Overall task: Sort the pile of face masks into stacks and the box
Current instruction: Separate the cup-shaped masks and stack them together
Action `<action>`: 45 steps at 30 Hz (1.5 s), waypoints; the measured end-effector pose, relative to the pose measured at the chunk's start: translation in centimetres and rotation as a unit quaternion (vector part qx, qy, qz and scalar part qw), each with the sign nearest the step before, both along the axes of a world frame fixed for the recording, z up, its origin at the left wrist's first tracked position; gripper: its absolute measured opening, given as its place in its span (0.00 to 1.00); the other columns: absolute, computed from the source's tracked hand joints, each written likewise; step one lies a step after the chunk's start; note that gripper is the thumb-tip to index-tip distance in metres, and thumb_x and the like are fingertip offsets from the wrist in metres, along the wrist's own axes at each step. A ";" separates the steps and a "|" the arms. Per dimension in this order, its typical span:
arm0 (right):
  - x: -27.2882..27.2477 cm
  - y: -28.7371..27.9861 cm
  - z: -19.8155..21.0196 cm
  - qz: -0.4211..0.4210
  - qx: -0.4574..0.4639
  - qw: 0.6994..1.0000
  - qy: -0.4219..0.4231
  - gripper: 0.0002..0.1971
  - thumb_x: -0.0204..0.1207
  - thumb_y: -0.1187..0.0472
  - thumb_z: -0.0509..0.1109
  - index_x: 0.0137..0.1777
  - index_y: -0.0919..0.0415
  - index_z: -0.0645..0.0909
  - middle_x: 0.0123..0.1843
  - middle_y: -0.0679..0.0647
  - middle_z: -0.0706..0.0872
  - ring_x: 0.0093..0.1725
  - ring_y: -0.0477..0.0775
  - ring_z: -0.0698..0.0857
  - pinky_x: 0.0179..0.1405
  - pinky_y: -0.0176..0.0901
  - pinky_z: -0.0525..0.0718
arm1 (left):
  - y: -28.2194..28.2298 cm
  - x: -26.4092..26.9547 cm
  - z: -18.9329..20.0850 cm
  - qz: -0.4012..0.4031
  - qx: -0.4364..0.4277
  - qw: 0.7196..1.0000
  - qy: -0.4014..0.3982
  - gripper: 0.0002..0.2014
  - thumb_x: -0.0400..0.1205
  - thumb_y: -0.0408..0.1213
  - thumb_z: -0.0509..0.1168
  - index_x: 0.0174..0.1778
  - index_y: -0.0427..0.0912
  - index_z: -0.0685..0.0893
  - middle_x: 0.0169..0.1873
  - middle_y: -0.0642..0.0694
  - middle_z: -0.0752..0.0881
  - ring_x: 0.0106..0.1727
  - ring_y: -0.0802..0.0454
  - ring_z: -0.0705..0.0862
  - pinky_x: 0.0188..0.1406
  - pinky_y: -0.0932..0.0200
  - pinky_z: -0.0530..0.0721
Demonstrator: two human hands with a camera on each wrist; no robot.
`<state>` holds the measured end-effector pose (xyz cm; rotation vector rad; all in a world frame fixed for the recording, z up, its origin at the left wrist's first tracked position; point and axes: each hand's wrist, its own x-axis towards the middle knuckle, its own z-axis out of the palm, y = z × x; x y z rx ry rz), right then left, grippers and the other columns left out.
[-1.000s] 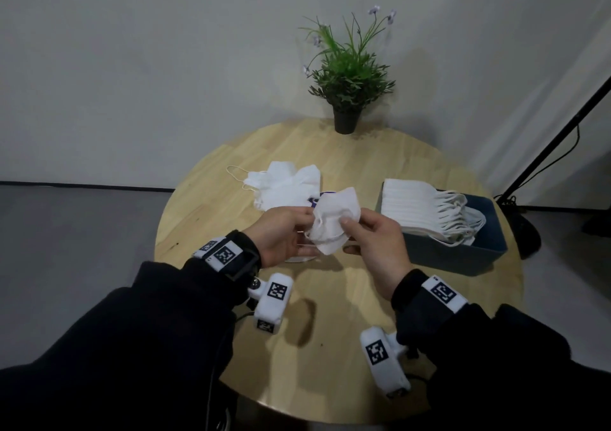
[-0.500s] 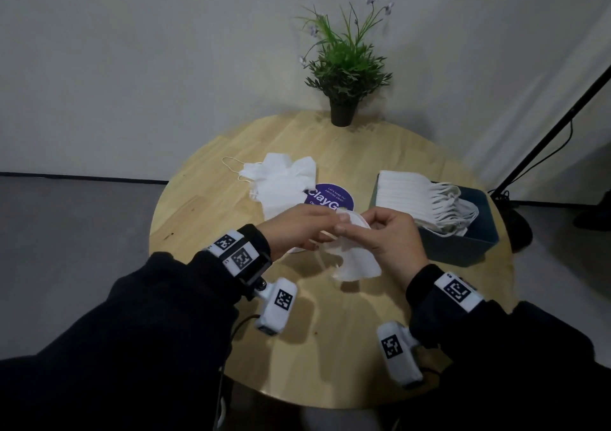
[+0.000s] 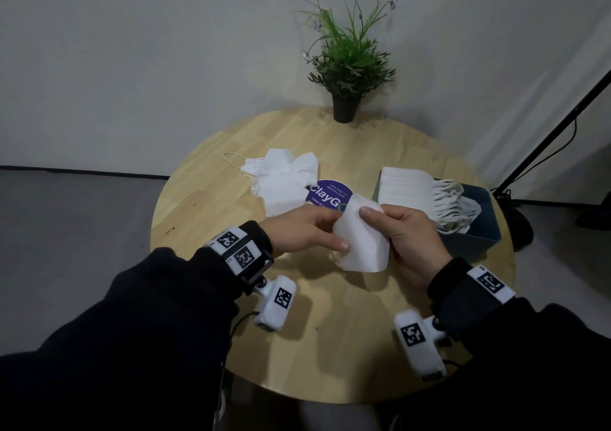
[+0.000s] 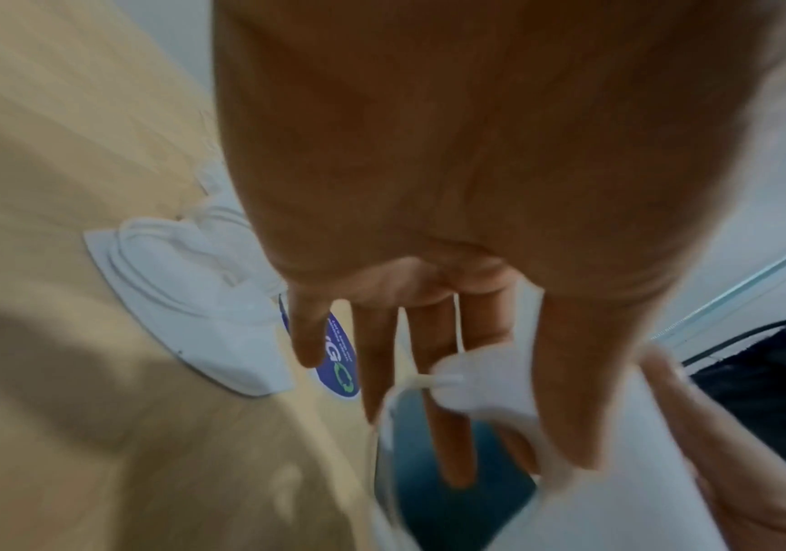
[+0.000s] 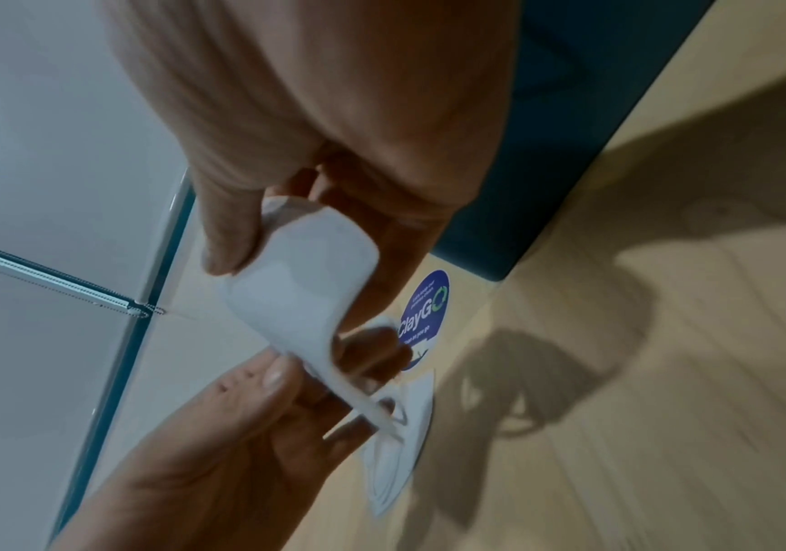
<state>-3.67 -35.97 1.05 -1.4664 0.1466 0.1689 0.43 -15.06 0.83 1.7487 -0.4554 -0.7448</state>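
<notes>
Both hands hold one white face mask (image 3: 362, 242) above the table's middle. My left hand (image 3: 325, 232) pinches its left edge between thumb and fingers, and my right hand (image 3: 396, 232) pinches its top right corner under the thumb. In the right wrist view the mask (image 5: 301, 290) curves between my right thumb and my left hand (image 5: 221, 428). In the left wrist view an ear loop and the mask's edge (image 4: 476, 376) lie by my fingers. A loose pile of white masks (image 3: 281, 179) lies to the far left. The blue box (image 3: 472, 242) on the right holds a neat mask stack (image 3: 410, 189).
A round purple sticker (image 3: 327, 192) marks the wooden round table (image 3: 347, 331) between the pile and the box. A potted plant (image 3: 345, 77) stands at the far edge. A black stand pole (image 3: 562, 126) leans by the wall on the right.
The hands brought the crumpled mask down from in front of the pile. It is now spread flatter between both hands, nearer to me.
</notes>
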 end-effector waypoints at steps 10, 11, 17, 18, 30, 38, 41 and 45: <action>-0.9 -1.5 -3.2 0.057 -0.227 0.959 0.159 0.05 0.81 0.69 0.76 0.50 0.73 0.88 0.26 0.57 0.84 0.25 0.62 0.84 0.35 0.62 0.92 | 2.1 -0.9 -1.4 0.083 0.202 0.974 0.064 0.06 0.81 0.26 0.74 0.39 0.37 0.86 0.29 0.40 0.88 0.29 0.46 0.90 0.33 0.54 0.87; -1.1 -1.4 -3.6 0.059 -0.244 0.954 0.165 0.05 0.80 0.70 0.76 0.50 0.73 0.87 0.24 0.55 0.83 0.23 0.59 0.83 0.30 0.55 0.90 | 2.2 -1.2 -1.8 0.079 0.206 0.972 0.086 0.07 0.82 0.25 0.73 0.40 0.37 0.86 0.30 0.38 0.88 0.29 0.45 0.91 0.31 0.53 0.87; -1.4 -0.7 -4.7 0.051 -0.345 0.927 0.138 0.10 0.69 0.65 0.84 0.47 0.62 0.87 0.36 0.56 0.89 0.31 0.55 0.86 0.30 0.45 0.82 | 2.8 -2.8 -3.1 0.053 0.281 0.954 0.090 0.07 0.80 0.33 0.76 0.40 0.34 0.86 0.34 0.33 0.91 0.35 0.41 0.92 0.27 0.59 0.81; -1.3 -0.6 -4.5 0.049 -0.393 0.912 0.105 0.12 0.67 0.61 0.85 0.47 0.58 0.87 0.38 0.53 0.89 0.33 0.52 0.87 0.33 0.42 0.81 | 3.1 -2.8 -2.9 0.052 0.295 0.951 0.079 0.10 0.79 0.37 0.77 0.41 0.33 0.87 0.37 0.32 0.92 0.35 0.41 0.92 0.28 0.58 0.81; -2.1 1.5 -3.9 0.202 -0.527 0.825 -0.022 0.18 0.66 0.53 0.85 0.57 0.46 0.88 0.52 0.43 0.84 0.54 0.46 0.86 0.55 0.42 0.85 | 3.3 -0.8 -3.2 0.038 0.497 0.821 -0.278 0.13 0.81 0.39 0.69 0.61 0.53 0.86 0.57 0.50 0.86 0.55 0.46 0.85 0.45 0.55 0.79; -1.4 2.2 -3.4 0.047 -0.340 0.939 -0.031 0.03 0.75 0.56 0.81 0.41 0.52 0.91 0.40 0.49 0.92 0.38 0.43 0.88 0.37 0.28 0.82 | 3.9 0.5 -2.5 0.119 0.460 0.842 -0.255 0.10 0.81 0.37 0.65 0.43 0.55 0.90 0.44 0.53 0.90 0.45 0.48 0.88 0.40 0.55 0.84; -1.2 2.4 -3.4 0.030 -0.279 0.960 -0.015 0.03 0.78 0.60 0.79 0.43 0.56 0.91 0.37 0.53 0.91 0.33 0.48 0.88 0.32 0.36 0.84 | 4.4 1.5 -1.5 0.185 0.352 0.892 -0.213 0.05 0.78 0.38 0.72 0.42 0.53 0.90 0.41 0.56 0.91 0.46 0.51 0.89 0.48 0.54 0.88; -1.1 2.8 -3.5 0.030 -0.261 0.965 -0.012 0.03 0.78 0.62 0.78 0.44 0.59 0.90 0.39 0.59 0.92 0.31 0.49 0.87 0.30 0.38 0.85 | 4.4 1.2 -2.4 0.084 0.477 0.846 -0.224 0.16 0.73 0.40 0.77 0.55 0.59 0.86 0.50 0.56 0.87 0.50 0.50 0.86 0.46 0.55 0.86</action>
